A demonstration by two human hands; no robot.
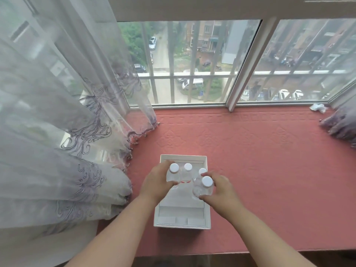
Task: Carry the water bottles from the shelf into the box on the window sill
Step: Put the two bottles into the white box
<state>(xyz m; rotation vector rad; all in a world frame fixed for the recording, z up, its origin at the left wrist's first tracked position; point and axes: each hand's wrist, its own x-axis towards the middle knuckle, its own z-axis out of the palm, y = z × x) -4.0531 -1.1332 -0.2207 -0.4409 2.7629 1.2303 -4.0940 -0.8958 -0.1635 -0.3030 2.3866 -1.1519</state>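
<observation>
A white open box (182, 220) stands on the pink window sill (260, 160). Several clear water bottles with white caps are upright in or over its far half. My left hand (156, 182) grips the far-left bottle (174, 168) by its body. My right hand (221, 191) grips the nearest bottle (207, 183) at the box's right side. Between them stand a middle bottle (187, 168) and a far-right bottle (202, 171), partly hidden behind the one in my right hand. The shelf is out of view.
A sheer white curtain (57, 132) hangs and bunches on the sill just left of the box. Another curtain end (341, 126) lies at the far right, with crumpled paper (317, 107) by the window frame. The sill's front edge runs below the box.
</observation>
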